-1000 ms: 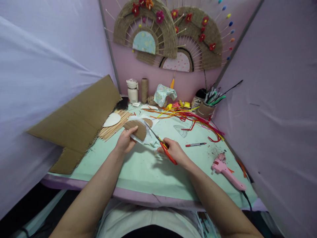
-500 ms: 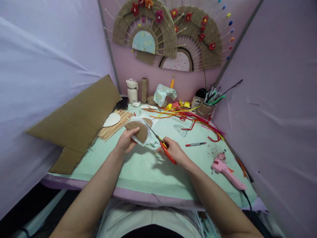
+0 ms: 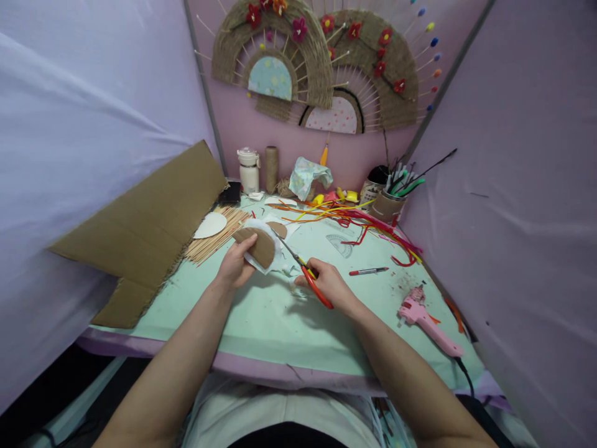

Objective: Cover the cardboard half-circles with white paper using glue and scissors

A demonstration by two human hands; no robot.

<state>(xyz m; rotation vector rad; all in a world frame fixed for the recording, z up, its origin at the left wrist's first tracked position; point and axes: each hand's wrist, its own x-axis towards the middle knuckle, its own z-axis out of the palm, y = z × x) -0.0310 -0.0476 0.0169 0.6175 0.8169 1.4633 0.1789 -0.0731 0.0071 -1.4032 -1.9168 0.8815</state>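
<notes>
My left hand (image 3: 237, 261) grips a half-round cardboard piece (image 3: 262, 249) by its lower left side, thumb on top. White fabric (image 3: 275, 239) backs the cardboard and sticks out past its curved edge. In my right hand (image 3: 324, 281) is a pair of scissors (image 3: 308, 272) with orange-red handles, its blades pointing up and left to the fabric's right edge. Whether the blades touch the fabric I cannot tell. Small fabric scraps (image 3: 291, 274) lie below the blades. Another cardboard piece (image 3: 278, 229) on white material rests just behind.
At left, a large cardboard sheet (image 3: 149, 230) leans beside thin wooden sticks (image 3: 219, 239) and a white oval (image 3: 211, 225). A pink glue gun (image 3: 429, 323), a marker (image 3: 368, 272), a protractor (image 3: 339, 246) and coloured pipe cleaners (image 3: 359, 218) lie right. A white bottle (image 3: 249, 171) stands behind.
My left hand has shifted slightly left with the cardboard piece, its thumb moving back toward the edge. My right hand and the scissors stay almost in place.
</notes>
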